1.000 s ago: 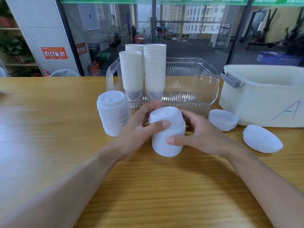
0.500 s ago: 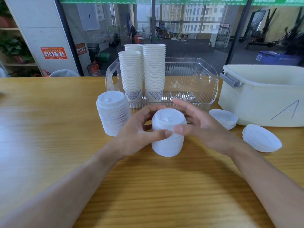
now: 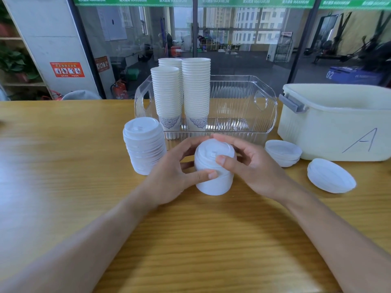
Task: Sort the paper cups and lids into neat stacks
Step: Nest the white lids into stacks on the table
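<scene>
Your right hand (image 3: pixel 249 166) just came back and now both it and your left hand (image 3: pixel 169 176) pinch the lid stack (image 3: pixel 213 176), squaring it up nicely.

Even daylight from the glass wall behind, soft shadows, wide-angle bending at edges, slight blur

We see a yellow wood-grain bench (image 3: pixel 63 176) with a smooth, faintly shiny top, a clear ribbed glossy plastic basket (image 3: pixel 239 102), matt white paper cup stacks (image 3: pixel 195 89), smooth white plastic lid stacks (image 3: pixel 145 144), and a cream plastic tub (image 3: pixel 330 132).
</scene>
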Available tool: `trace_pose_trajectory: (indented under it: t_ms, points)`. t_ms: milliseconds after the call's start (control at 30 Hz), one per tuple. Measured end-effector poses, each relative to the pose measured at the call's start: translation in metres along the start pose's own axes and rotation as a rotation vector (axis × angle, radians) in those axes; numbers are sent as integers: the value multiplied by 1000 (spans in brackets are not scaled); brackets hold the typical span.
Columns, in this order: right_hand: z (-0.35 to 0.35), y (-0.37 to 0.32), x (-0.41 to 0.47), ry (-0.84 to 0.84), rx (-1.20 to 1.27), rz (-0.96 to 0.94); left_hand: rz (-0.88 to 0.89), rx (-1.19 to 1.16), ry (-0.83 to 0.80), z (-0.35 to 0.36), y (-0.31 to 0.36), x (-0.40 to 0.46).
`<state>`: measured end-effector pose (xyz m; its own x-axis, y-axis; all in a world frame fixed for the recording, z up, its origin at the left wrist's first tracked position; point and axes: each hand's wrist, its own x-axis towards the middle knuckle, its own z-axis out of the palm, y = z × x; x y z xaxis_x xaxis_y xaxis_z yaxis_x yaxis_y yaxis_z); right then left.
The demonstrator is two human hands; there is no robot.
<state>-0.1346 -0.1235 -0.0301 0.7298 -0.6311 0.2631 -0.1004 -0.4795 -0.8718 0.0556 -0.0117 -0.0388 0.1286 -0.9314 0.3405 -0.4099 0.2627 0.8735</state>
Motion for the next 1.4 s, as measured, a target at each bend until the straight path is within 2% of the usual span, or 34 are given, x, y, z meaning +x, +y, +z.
trace_pose_trajectory:
  t_ms: [267, 367, 467, 533, 600, 733, 933, 1233, 1400]
  points:
    - [11, -3, -11, 77, -14, 44, 185, 124, 234, -8, 16, -14]
    - [17, 1, -17, 71, -184, 76, 295, 186, 400, -16, 26, -20]
    - [24, 5, -20, 119, -283, 97, 424, 347, 609, -30, 27, -24]
    - [27, 4, -19, 156, -283, 97, 406, 423, 739, -43, 21, -26]
    - [32, 3, -15, 151, -271, 102, 270, 403, 808, -56, 16, -27]
    - [41, 2, -1, 113, -242, 123, -56, 210, 743, -69, 8, -26]
    - [47, 4, 20, 84, -212, 152, -194, 101, 634, -71, -2, -23]
    - [61, 3, 28, 100, -196, 101, -152, 103, 627, -69, -7, -21]
    - [53, 3, 12, 163, -214, 78, 25, 321, 773, -60, 0, -24]
